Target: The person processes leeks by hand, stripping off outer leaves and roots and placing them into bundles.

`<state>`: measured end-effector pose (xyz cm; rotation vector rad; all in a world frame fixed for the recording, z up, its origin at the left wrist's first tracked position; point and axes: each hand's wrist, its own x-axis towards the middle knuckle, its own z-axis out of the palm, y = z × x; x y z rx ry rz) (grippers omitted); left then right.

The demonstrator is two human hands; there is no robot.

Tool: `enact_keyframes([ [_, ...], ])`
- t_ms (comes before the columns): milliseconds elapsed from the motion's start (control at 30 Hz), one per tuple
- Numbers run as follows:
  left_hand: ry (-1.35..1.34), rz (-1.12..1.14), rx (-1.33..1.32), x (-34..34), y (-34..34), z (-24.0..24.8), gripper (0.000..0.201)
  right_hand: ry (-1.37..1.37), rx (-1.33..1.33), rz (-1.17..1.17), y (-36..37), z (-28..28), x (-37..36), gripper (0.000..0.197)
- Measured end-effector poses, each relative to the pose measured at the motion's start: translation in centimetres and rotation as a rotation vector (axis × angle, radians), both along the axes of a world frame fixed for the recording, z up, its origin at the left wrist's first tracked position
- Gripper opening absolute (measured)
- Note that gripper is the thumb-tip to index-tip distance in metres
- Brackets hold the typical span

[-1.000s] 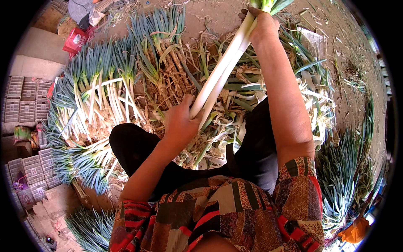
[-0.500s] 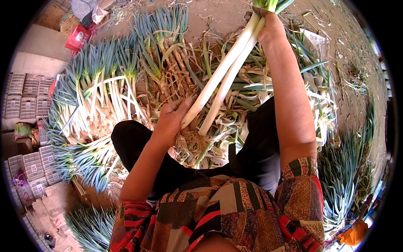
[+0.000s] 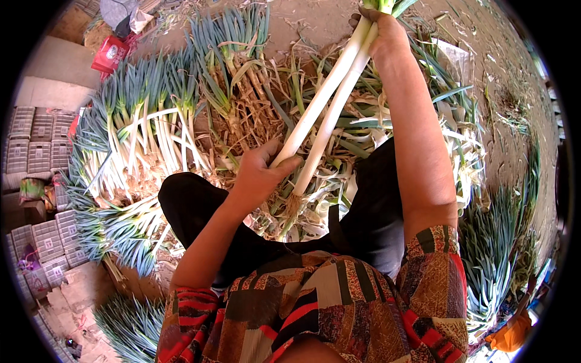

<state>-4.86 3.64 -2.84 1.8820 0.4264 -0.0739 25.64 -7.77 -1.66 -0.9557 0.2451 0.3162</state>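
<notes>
My right hand (image 3: 386, 37) is closed round two long green onions (image 3: 330, 91) just below their green tops, far ahead of me. Their white stalks slant down toward my lap, slightly apart at the lower ends. My left hand (image 3: 259, 175) is closed on the lower end of the left-hand stalk, thumb lying across it and hiding its root end. The right-hand stalk hangs free beside the thumb, with its bushy roots (image 3: 293, 207) showing. Beneath both lies a heap of peeled leaves and husks (image 3: 357, 136).
White-stalked green onions (image 3: 142, 136) lie in a row at left, beside an unpeeled, earthy bundle (image 3: 248, 91). More bundles rest at lower left (image 3: 133, 327) and right (image 3: 493, 260). Grey crates (image 3: 42, 142) line the left edge; a red bag (image 3: 111, 54) sits beyond.
My left hand has shifted slightly right, and its thumb now crosses the left stalk's lower end. Both stalks' tops and my right hand have moved a little left.
</notes>
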Motion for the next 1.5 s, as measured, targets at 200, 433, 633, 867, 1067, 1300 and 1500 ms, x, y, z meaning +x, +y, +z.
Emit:
enact_keyframes([
  [200,-0.037,0.004,0.327,-0.1,-0.5,-0.4,0.021,0.015,-0.055,-0.004,0.2,0.6,-0.5,0.009],
  [433,0.031,-0.002,-0.247,-0.7,0.8,1.5,0.039,-0.045,0.078,0.041,-0.3,1.9,-1.5,0.010],
  [633,0.138,0.063,-0.467,-0.7,1.0,1.7,0.043,-0.118,0.006,0.051,0.1,1.7,-1.8,0.012],
  [867,-0.392,0.118,0.218,-0.8,-0.1,-0.3,0.016,-0.121,-0.025,-0.066,0.5,0.8,-1.2,0.010],
  [1067,-0.575,-0.054,0.728,-0.3,0.9,-0.8,0.015,-0.164,-0.053,-0.108,0.0,-0.2,-0.7,0.026],
  [1300,-0.621,0.070,0.753,-0.3,1.5,-0.9,0.008,-0.101,-0.033,-0.086,0.7,0.8,-1.2,0.010],
  [1500,-0.419,0.220,0.382,-0.7,1.6,-1.0,0.011,-0.075,-0.013,-0.069,0.6,-0.2,0.0,0.010],
])
